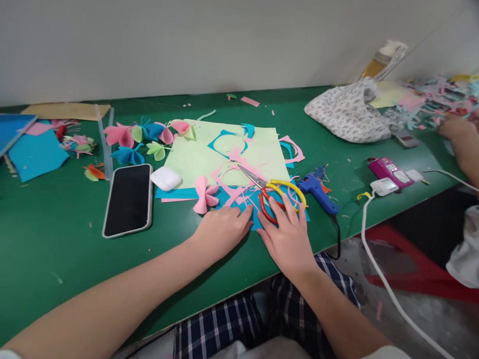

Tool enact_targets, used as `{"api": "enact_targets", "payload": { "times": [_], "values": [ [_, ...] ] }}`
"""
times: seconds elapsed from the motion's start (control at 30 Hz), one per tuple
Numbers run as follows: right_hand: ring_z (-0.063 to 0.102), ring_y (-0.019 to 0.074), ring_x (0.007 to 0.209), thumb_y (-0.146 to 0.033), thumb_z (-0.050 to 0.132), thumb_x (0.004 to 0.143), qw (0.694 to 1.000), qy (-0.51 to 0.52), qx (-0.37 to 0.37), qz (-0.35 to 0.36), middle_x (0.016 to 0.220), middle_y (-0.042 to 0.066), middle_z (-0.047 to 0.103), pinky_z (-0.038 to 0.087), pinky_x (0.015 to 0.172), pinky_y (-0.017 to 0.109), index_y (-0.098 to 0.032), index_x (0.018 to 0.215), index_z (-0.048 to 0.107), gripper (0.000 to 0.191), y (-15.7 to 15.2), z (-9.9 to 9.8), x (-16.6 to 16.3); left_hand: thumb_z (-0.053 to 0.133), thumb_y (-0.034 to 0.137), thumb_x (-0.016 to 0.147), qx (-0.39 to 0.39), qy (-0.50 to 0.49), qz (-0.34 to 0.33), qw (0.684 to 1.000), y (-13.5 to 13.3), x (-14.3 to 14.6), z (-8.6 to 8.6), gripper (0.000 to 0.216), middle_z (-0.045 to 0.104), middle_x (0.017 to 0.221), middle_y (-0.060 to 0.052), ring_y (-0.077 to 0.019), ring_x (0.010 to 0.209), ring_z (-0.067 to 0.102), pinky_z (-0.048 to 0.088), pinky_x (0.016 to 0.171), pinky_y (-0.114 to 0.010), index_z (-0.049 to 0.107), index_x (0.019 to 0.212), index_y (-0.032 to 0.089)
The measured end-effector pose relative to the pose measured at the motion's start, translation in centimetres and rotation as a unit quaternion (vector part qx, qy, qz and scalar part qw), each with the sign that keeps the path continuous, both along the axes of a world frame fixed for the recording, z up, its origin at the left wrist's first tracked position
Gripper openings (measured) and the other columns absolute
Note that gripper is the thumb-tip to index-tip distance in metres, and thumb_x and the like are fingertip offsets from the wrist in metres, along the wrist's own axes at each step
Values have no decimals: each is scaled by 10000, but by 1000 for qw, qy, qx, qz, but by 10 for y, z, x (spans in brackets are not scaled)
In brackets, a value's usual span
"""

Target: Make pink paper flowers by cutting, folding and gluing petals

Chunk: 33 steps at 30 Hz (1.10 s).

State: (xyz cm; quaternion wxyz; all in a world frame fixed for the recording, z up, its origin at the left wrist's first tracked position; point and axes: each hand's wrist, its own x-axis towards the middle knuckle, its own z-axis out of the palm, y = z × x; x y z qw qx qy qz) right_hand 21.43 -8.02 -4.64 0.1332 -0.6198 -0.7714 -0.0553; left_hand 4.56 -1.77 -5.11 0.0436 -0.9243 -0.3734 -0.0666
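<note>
My left hand rests at the front of a pile of cut paper, its fingers bent together over blue and pink scraps; whatever may be between them is hidden. Scissors with one red and one yellow handle lie on the pile, blades towards the upper left. Over their handles, my right hand spreads its fingers, touching them without a grip. Just left of the pile sits a pink paper flower. Beneath the scraps is a pale green sheet, with blue ring-shaped offcuts on it.
A blue glue gun lies right of the scissors, its cord hanging over the edge. Leftward are a phone, a white case and several paper flowers. A patterned cloth bag, a white cable and another person's hand are rightward.
</note>
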Motion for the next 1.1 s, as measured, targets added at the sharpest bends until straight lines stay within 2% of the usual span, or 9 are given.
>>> {"api": "enact_targets", "payload": {
  "times": [0.13,0.27,0.47,0.6,0.73,0.87,0.97,1.1],
  "values": [
    [388,402,1274,-339,510,879,1000,16,10,2,1287,140,572,303,985,655,-208,1107,670,307,-11,-3,-3,410,307,905,7,-1,-30,1000,-2,1,-1,329,636,668,-54,-189,584,627,353,422,-232,557,1164,165],
    [355,405,1301,-337,491,886,1000,31,-3,-2,1328,131,540,290,995,666,-200,1129,657,324,-20,-7,-5,411,213,898,2,23,-87,996,-3,2,4,329,627,658,-42,-179,579,622,380,432,-232,548,1195,178],
    [371,393,1299,-319,465,898,998,54,-10,-12,1326,119,545,277,995,691,-178,1093,663,311,-40,-6,-9,425,230,896,23,41,-20,999,-1,4,6,350,647,685,-66,-210,603,645,388,418,-255,550,1208,131],
    [362,399,1304,-355,471,896,997,63,-48,-11,1346,109,526,282,970,720,-195,1175,607,350,-62,-7,-7,433,231,895,38,37,-20,998,-1,4,6,345,649,671,-60,-206,584,640,377,410,-258,564,1192,114],
    [444,393,1247,-462,548,837,995,95,7,9,1256,123,601,297,977,703,-201,1192,593,443,-81,-16,1,449,233,887,66,8,-29,997,-1,2,2,317,639,655,-41,-191,545,622,352,397,-260,592,1149,125],
    [607,270,1093,-231,591,850,987,143,70,16,1040,42,717,293,1063,594,-259,1056,650,216,-86,-22,7,454,233,883,101,-53,-42,993,0,0,2,264,626,627,-15,-164,539,611,349,407,-252,626,1066,149],
    [676,211,947,-101,603,819,980,179,85,26,928,18,742,351,1054,543,-261,1004,653,249,-84,-23,9,473,216,874,117,-99,-56,987,0,-1,6,231,625,621,-7,-145,561,609,383,446,-243,638,1023,151],
    [697,196,845,-63,628,782,966,230,103,54,831,6,740,426,1004,527,-254,942,665,252,-84,-26,14,490,189,866,95,-148,-62,983,-1,-2,10,211,660,683,-21,-135,615,622,446,530,-238,646,1002,149]
  ]
}}
